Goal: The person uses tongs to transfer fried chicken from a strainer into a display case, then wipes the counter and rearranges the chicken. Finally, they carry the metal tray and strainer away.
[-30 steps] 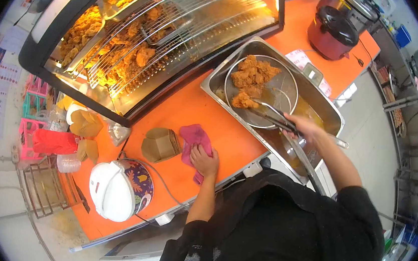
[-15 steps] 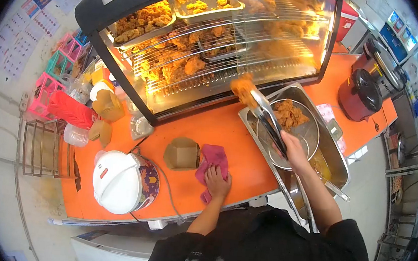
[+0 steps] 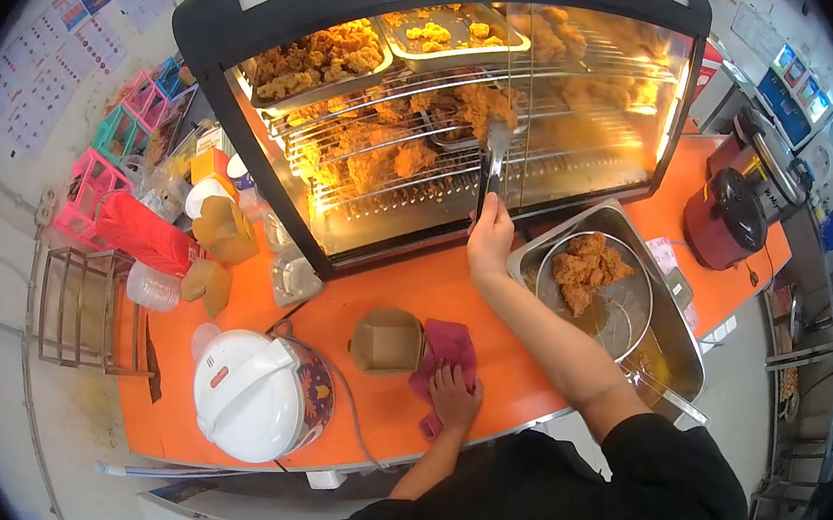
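Note:
My right hand (image 3: 491,239) is closed around the handle of metal tongs (image 3: 496,157), raised at the opening of the heated display cabinet (image 3: 410,227). The tong tips grip a piece of fried chicken (image 3: 483,109) in front of the wire racks. More fried chicken (image 3: 386,157) lies on the racks inside. My left hand (image 3: 453,398) rests with fingers spread on a crumpled pink cloth (image 3: 448,351) on the orange counter. Beside the cloth stands an open brown cardboard box (image 3: 387,341). A round strainer (image 3: 644,317) with fried chicken (image 3: 591,269) sits in a metal tray (image 3: 691,372) at right.
A white-lidded rice cooker (image 3: 248,394) stands at the counter's front left, with a grey cable beside it. Folded cardboard boxes (image 3: 224,229) and a red plastic pack (image 3: 143,234) are farther left. A dark red cooker (image 3: 725,210) stands at the right end.
My right hand has moved left and up with the tongs, bringing the chicken piece from beside the tray to the cabinet's racks. My left hand stays on the cloth. The view has shifted slightly.

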### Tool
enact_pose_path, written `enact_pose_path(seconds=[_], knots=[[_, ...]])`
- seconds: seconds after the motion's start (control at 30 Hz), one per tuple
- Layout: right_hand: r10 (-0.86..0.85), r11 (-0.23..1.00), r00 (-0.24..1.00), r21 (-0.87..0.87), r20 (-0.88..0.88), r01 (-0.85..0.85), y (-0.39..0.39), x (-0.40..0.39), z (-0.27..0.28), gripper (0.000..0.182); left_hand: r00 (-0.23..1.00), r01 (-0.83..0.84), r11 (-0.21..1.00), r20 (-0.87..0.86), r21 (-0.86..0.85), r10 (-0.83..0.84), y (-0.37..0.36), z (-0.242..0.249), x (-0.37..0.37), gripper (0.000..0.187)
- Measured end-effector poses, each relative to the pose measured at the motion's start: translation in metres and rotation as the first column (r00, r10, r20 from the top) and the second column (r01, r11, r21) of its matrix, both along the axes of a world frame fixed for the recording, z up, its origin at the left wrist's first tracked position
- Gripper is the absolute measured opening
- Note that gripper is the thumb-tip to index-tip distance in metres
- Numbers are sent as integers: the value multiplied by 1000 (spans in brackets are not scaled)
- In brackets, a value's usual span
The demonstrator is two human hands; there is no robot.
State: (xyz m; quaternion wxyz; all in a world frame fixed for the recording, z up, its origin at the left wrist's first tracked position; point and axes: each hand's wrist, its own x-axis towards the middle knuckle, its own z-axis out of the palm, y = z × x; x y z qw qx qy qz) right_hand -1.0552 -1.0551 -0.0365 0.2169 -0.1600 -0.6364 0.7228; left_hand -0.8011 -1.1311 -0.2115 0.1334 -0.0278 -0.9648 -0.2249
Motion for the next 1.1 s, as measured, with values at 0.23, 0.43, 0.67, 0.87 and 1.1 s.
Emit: enact_pose_path(seconds=[0.23,0.43,0.67,0.87,1.1], knots=[[-227,955,970,217,84,204,-10,-59,30,44,1000,-4,1000,8,-19,4,-1,-1,0,42],[157,981,976,-139,148,-137,14,-81,66,30,1000,-1,1000,22,-24,2,0,-5,1,43],[641,679,762,-528,87,-510,42,45,71,31,999,-11,997,50,-82,15,2,-3,2,44],[377,923,882,-194,283,-333,143,174,37,38,1000,-6,997,-4,-83,6,4,-9,1,42],[-44,812,754,463,656,-356,306,250,7,26,996,13,995,-90,-95,-22,6,-6,2,41]])
